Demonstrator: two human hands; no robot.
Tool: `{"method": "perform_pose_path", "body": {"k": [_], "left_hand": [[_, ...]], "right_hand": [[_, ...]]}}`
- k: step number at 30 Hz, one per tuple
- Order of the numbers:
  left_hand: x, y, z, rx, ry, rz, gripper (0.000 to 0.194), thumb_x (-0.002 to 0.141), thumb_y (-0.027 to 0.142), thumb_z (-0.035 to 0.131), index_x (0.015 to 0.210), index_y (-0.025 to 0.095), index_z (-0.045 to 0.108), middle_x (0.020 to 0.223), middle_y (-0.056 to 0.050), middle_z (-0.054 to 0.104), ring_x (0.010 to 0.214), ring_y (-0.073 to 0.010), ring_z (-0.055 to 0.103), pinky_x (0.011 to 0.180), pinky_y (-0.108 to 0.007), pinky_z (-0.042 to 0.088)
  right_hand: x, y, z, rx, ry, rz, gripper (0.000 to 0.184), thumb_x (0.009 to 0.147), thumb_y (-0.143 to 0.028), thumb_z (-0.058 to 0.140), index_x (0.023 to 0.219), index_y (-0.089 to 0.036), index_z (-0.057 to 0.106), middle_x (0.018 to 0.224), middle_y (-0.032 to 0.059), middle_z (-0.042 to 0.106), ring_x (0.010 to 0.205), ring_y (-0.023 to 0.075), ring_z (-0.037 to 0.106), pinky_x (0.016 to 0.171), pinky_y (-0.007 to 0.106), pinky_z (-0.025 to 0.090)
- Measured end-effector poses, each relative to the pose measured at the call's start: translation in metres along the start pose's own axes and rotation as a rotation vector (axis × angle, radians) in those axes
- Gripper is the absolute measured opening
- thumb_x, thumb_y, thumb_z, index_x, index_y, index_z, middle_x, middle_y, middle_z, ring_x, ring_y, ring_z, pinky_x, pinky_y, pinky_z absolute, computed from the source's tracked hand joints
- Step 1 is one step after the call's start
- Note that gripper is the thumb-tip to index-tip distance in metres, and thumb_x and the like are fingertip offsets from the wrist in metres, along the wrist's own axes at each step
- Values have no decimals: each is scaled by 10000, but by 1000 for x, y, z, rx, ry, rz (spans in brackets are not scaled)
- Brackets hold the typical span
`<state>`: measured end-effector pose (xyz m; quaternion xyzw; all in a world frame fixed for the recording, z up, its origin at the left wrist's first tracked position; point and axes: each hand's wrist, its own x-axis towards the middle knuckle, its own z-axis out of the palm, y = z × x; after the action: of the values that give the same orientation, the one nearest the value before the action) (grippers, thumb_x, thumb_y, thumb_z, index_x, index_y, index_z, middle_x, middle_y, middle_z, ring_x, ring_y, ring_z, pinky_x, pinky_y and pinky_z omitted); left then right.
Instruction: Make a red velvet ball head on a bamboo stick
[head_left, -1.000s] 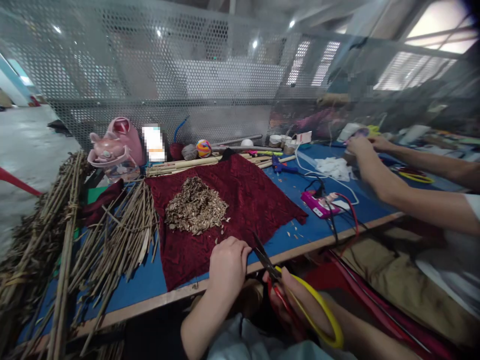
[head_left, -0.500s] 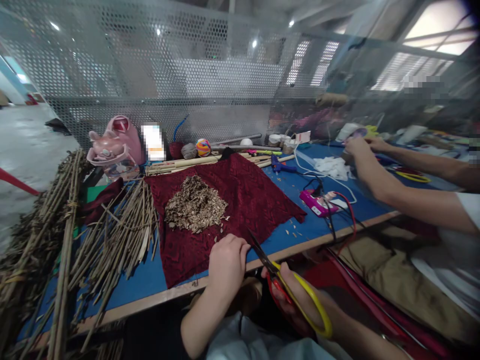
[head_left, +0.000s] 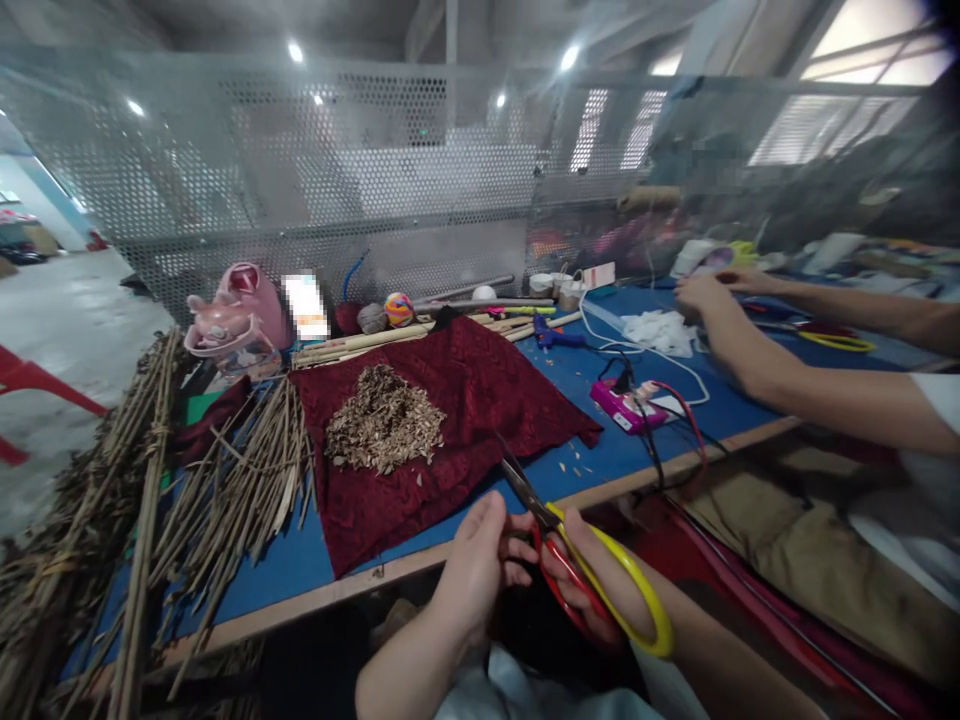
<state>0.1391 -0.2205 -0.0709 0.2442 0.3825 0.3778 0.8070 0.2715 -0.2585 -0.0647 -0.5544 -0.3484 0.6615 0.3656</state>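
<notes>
My right hand (head_left: 581, 585) is closed through the yellow and red handles of a pair of scissors (head_left: 555, 530), whose dark blades point up and left over the table's front edge. My left hand (head_left: 480, 560) sits just left of the scissors' pivot, below the table edge, with its fingers curled toward the red handle; whatever they pinch is hidden. Just beyond both hands a dark red cloth (head_left: 480, 390) lies on the blue table (head_left: 285, 560). A heap of small cut stick chips (head_left: 382, 430) rests on the cloth.
Bundles of thin dry sticks (head_left: 225, 480) cover the table's left side. A pink jug (head_left: 236, 310), yarn balls and rods line the back by the mesh panel (head_left: 337, 170). A pink device with cables (head_left: 626, 405) lies right of the cloth. A co-worker's arms (head_left: 757, 350) reach in from the right.
My left hand has come off the cloth's near edge and moved right, up against the scissors. The scissors have shifted slightly left.
</notes>
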Motion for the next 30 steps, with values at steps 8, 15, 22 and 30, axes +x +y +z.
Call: {"method": "perform_pose_path", "body": {"k": [8,15,22,30], "left_hand": [[11,13,14,-52,133,-44,431,923,508,325,1115,137,429,908,-55,592,454,-43,512,336,-143,273],[18,17,18,-293,151,89,397,941,427,359,915,81,551,813,-59,598,541,-64,535,457,-173,423],[21,12,15,-378,291,104,181,942,217,380,790,137,438,791,-102,622,691,-145,650,645,-265,522],[-16,10,-11,534,68,321,132,889,275,477,803,174,474,673,11,563,606,-103,539,599,-222,409]], "right_hand": [[-5,-25,-2,-111,-75,194,662,753,-799,278,610,-175,446,400,-68,367,244,33,303,267,144,257],[-6,-25,-6,-102,-111,246,647,831,-725,227,583,-166,439,392,-51,405,225,43,361,257,135,297],[-10,-14,11,-122,-50,232,614,782,-761,305,626,-182,438,387,-70,391,243,45,331,270,149,247],[-2,0,21,-61,-32,159,683,628,-874,355,606,-194,414,368,-75,337,286,42,273,322,187,147]]}}
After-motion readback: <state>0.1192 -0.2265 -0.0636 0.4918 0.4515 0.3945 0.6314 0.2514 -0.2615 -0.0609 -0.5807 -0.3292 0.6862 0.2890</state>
